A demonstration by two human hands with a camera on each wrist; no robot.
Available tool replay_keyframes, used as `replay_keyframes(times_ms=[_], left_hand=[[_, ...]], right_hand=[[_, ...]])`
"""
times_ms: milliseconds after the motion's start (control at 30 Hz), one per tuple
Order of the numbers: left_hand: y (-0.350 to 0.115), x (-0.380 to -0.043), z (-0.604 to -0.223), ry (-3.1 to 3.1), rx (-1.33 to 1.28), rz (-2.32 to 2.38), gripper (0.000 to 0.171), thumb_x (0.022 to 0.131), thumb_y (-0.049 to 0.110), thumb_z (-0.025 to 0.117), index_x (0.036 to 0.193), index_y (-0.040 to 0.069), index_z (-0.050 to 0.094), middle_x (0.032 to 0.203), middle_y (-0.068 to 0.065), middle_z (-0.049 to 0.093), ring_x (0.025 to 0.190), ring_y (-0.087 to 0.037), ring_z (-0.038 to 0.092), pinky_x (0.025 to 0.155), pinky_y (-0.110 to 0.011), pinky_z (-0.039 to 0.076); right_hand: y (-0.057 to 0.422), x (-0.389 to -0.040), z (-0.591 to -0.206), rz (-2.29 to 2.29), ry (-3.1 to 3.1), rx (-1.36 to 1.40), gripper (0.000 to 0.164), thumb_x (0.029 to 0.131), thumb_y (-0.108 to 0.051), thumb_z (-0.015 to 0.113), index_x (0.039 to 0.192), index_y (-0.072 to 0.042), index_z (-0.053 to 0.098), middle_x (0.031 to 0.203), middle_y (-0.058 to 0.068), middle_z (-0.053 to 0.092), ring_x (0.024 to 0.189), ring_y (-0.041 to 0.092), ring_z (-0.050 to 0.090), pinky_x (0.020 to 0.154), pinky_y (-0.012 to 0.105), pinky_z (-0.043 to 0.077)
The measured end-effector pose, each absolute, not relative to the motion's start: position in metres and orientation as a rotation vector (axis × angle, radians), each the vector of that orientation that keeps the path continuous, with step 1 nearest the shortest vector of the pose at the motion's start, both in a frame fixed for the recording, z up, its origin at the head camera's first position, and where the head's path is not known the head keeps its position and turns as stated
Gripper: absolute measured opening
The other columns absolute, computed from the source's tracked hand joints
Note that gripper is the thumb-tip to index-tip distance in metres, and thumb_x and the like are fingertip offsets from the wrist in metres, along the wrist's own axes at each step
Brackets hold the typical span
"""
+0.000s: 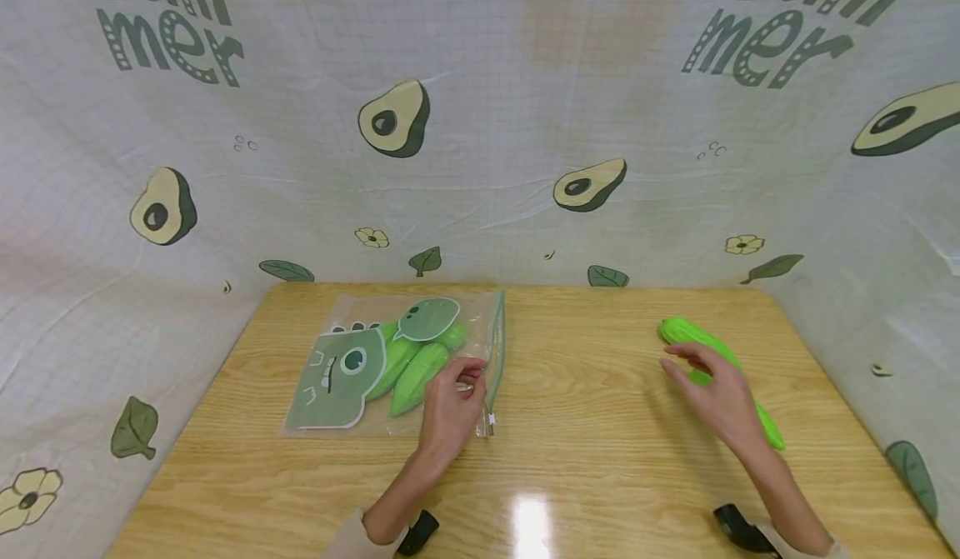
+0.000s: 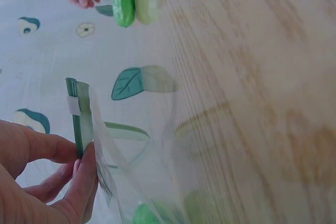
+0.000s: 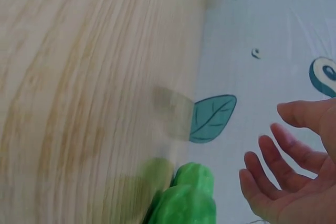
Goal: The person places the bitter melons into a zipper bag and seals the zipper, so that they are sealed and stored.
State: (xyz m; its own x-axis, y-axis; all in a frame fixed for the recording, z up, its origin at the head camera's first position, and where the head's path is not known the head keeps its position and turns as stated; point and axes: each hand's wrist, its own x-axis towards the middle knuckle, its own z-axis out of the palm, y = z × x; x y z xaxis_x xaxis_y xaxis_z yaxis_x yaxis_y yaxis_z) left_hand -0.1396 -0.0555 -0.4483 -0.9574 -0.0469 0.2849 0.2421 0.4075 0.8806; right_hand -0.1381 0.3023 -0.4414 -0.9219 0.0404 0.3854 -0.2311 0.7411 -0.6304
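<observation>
A clear zip bag (image 1: 337, 401) with a dinosaur print and green trim lies flat on the left part of the table. Several green toy vegetables (image 1: 422, 376) show through its plastic. My left hand (image 1: 452, 405) pinches the bag's zip edge (image 2: 84, 119) between thumb and fingers; a white slider (image 2: 73, 105) sits on that zip. On the right, my right hand (image 1: 716, 396) hovers over a long, bumpy green toy vegetable (image 1: 768, 427), its fingers loosely bent and holding nothing. In the right wrist view a gap separates this hand (image 3: 294, 166) from the green vegetable (image 3: 186, 203).
The wooden table (image 1: 577, 392) ends at the back against a hanging cloth (image 1: 495, 159) printed with avocados and leaves. The cloth also closes in both sides. Light glares off the table near its front.
</observation>
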Motion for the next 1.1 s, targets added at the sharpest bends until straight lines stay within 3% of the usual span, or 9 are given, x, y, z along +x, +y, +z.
replay_keyframes(times_ms=[100,200,333,400,500,567,633,767,1100], left_hand=[[-0.056,-0.140,-0.448,-2.402,-0.168,-1.570,0.017,0.088,-0.009,0.067,0.102,-0.002,0.073,0.092,-0.011,0.071,0.084,-0.023,0.070,0.069,-0.024,0.060],[-0.055,-0.140,-0.449,-2.403,-0.168,-1.568,0.017,0.088,-0.009,0.067,0.101,-0.001,0.073,0.092,-0.011,0.070,0.084,-0.023,0.070,0.069,-0.024,0.060],[-0.055,-0.140,-0.449,-2.404,-0.165,-1.567,0.017,0.088,-0.009,0.067,0.101,-0.001,0.074,0.092,-0.012,0.070,0.084,-0.023,0.069,0.069,-0.024,0.060],[-0.055,-0.140,-0.449,-2.404,-0.165,-1.566,0.017,0.088,-0.009,0.067,0.101,-0.001,0.074,0.092,-0.012,0.070,0.084,-0.023,0.069,0.069,-0.024,0.059],[-0.055,-0.139,-0.449,-2.404,-0.165,-1.566,0.017,0.088,-0.009,0.067,0.101,-0.001,0.074,0.092,-0.012,0.070,0.084,-0.023,0.070,0.069,-0.024,0.060],[-0.054,-0.139,-0.448,-2.402,-0.163,-1.569,0.017,0.088,-0.009,0.067,0.101,-0.001,0.074,0.092,-0.012,0.070,0.084,-0.023,0.070,0.069,-0.024,0.060],[-0.054,-0.139,-0.449,-2.400,-0.164,-1.569,0.017,0.088,-0.010,0.067,0.101,-0.001,0.073,0.092,-0.011,0.070,0.084,-0.023,0.070,0.069,-0.024,0.060],[-0.055,-0.139,-0.449,-2.401,-0.164,-1.566,0.018,0.087,-0.010,0.067,0.100,0.000,0.073,0.092,-0.012,0.070,0.084,-0.023,0.070,0.069,-0.024,0.060],[-0.055,-0.139,-0.450,-2.405,-0.160,-1.564,0.018,0.087,-0.010,0.067,0.101,0.000,0.074,0.092,-0.010,0.070,0.085,-0.022,0.069,0.069,-0.025,0.060]], right_hand=[[0.307,-0.136,-0.443,0.973,-2.565,0.124,0.027,0.095,-0.015,0.075,0.117,-0.001,0.070,0.116,0.021,0.069,0.108,0.042,0.062,0.089,0.015,0.045],[0.311,-0.135,-0.445,0.943,-2.564,0.100,0.027,0.095,-0.016,0.075,0.117,-0.001,0.071,0.116,0.020,0.070,0.107,0.038,0.063,0.090,0.017,0.045],[0.318,-0.134,-0.449,0.922,-2.549,0.090,0.028,0.093,-0.014,0.077,0.116,-0.001,0.071,0.115,0.020,0.070,0.106,0.007,0.059,0.088,0.005,0.036],[0.321,-0.133,-0.451,0.910,-2.545,0.095,0.028,0.091,-0.012,0.078,0.116,0.000,0.071,0.114,0.021,0.070,0.105,0.003,0.056,0.088,0.003,0.033],[0.326,-0.131,-0.453,0.888,-2.560,0.097,0.030,0.091,-0.010,0.078,0.117,0.001,0.070,0.115,0.023,0.068,0.109,0.019,0.059,0.088,0.008,0.034],[0.328,-0.130,-0.454,0.873,-2.578,0.090,0.031,0.090,-0.010,0.078,0.118,0.001,0.069,0.117,0.025,0.067,0.111,0.036,0.060,0.089,0.018,0.038],[0.331,-0.129,-0.455,0.864,-2.593,0.090,0.032,0.089,-0.008,0.079,0.118,0.002,0.069,0.117,0.026,0.066,0.112,0.045,0.059,0.089,0.029,0.040],[0.335,-0.129,-0.458,0.833,-2.607,0.100,0.034,0.086,-0.003,0.080,0.117,0.003,0.068,0.115,0.028,0.065,0.112,0.048,0.058,0.088,0.044,0.041],[0.340,-0.127,-0.461,0.819,-2.639,0.158,0.038,0.083,0.007,0.079,0.119,0.007,0.066,0.113,0.035,0.062,0.109,0.055,0.055,0.084,0.065,0.044]])
